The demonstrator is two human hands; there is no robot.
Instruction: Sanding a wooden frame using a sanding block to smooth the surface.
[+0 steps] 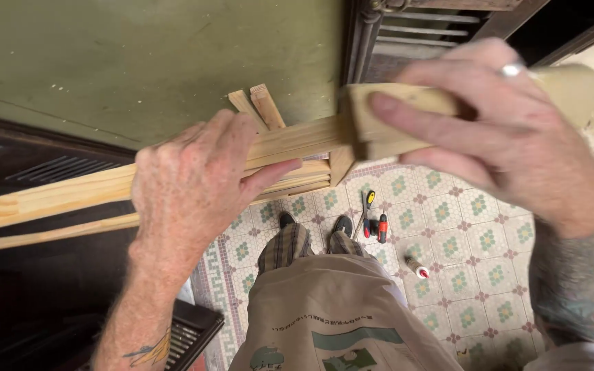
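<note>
Above patterned floor tiles (476, 268), left hand (190, 182) clasps a wooden rail (56, 196); right hand (496, 130) grips a wood block (386, 120).

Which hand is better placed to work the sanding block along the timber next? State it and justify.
Probably the right hand: it grips the wooden block at the end of the timber rail. The left hand lies clamped over the rail, steadying it.

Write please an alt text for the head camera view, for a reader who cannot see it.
Seen from above, a person's left hand grips a long pale wooden strip while the right hand holds a wooden block at its end. Below, screwdrivers and a small tube lie on the patterned tile floor.
</note>
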